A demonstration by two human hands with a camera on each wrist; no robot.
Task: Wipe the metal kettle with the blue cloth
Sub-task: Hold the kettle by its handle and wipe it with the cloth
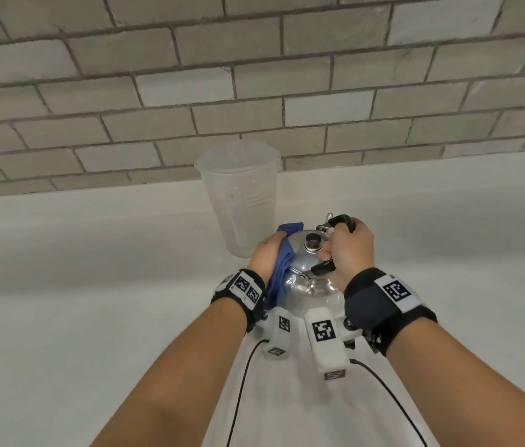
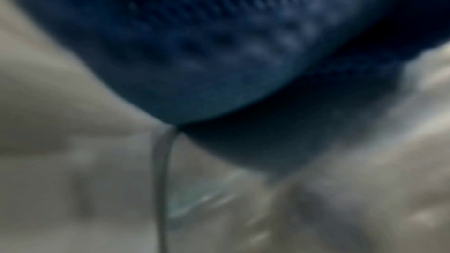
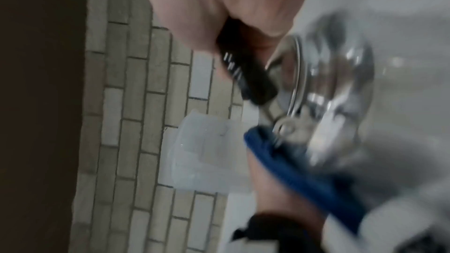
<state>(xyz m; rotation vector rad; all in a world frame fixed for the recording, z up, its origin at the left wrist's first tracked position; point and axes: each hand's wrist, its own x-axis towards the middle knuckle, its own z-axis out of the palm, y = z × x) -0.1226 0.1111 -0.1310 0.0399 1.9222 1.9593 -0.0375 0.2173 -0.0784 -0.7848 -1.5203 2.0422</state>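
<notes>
1. Your right hand curled its fingers round the black handle of the metal kettle, which stood on the white counter.
2. Your left hand pressed the blue cloth against the kettle at nine o'clock, fingers wrapped over it.
3. A clear plastic jug stood at eleven o'clock, just behind.

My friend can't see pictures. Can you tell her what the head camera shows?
A left hand presses a blue cloth against a shiny metal kettle while the right hand grips its black handle. The kettle sits on a white counter, with a clear plastic jug behind it by a tiled wall.
</notes>
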